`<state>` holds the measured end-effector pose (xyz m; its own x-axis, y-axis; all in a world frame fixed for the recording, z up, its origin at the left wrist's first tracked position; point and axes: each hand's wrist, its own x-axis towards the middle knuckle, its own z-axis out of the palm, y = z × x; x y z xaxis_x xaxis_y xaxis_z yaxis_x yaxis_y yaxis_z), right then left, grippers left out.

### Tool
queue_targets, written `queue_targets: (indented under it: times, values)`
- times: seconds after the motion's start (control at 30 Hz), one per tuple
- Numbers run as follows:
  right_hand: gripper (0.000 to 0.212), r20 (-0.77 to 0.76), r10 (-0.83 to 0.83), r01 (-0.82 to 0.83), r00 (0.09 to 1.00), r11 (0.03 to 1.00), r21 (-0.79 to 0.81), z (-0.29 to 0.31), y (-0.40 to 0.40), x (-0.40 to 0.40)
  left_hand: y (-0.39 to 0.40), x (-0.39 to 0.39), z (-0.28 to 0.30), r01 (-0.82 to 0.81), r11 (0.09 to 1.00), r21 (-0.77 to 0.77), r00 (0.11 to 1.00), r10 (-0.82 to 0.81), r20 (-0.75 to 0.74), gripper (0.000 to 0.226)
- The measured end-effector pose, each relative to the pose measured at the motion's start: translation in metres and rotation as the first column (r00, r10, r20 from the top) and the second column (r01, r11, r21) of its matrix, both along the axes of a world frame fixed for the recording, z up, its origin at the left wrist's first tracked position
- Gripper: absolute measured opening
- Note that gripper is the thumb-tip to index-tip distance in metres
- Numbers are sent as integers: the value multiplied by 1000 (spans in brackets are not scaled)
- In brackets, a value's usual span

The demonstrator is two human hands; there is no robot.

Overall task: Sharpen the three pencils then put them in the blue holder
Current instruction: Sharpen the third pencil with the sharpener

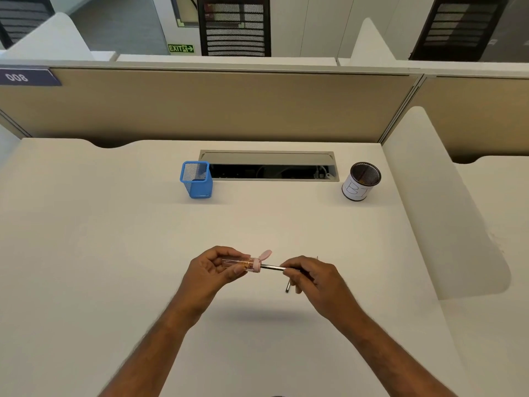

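Observation:
My left hand [213, 269] grips a clear pink tube sharpener [243, 263], held level above the desk with its pink cap flipped open. A dark pencil [272, 267] is pushed into the sharpener's right end, and my right hand [312, 277] pinches its shaft. Another dark pencil end [287, 288] pokes out below my right hand's fingers; the remainder is hidden. The blue mesh holder [197, 180] stands upright at the back of the desk, left of centre, far from both hands. I see nothing sticking out of it.
A round black mesh cup [361, 181] with a white paper label stands at the back right. A cable tray [269, 166] with an open lid is set into the white desk [114, 253] between the two holders. A beige partition runs behind and a white side divider [435, 202] on the right.

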<state>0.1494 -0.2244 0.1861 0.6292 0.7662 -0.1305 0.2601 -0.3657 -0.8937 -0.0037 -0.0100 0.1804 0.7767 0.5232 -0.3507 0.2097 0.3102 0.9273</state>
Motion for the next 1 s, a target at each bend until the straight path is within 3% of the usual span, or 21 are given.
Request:
queue_targets:
  times: [0.2,0.33,0.4,0.63,0.7,0.87,1.0]
  values:
    - [42,-234,-28,15,972,998,-57,4,8,3,3,4,-1,40,998,54,999,-39,-29,29]
    - [33,-209,23,-30,978,999,-28,7,4,6,2,3,-1,19,999,40,1000,-18,-26,37]
    - [14,-171,56,-64,984,997,-40,6,0,8,2,3,-2,3,1000,24,1000,-3,-15,38]
    - [8,208,61,-47,976,996,-74,3,-6,5,-1,2,-8,-3,1000,19,1000,3,-14,26]
    - [9,256,70,-56,964,996,-63,1,-7,5,-1,2,-9,4,1000,20,1000,-4,-17,24]
    - [34,-124,52,-63,991,994,-85,0,1,7,-1,2,-3,34,999,33,999,-32,-34,34]
    - [33,-130,100,-112,986,990,-85,3,2,9,0,0,-3,21,999,36,999,-20,-47,32]
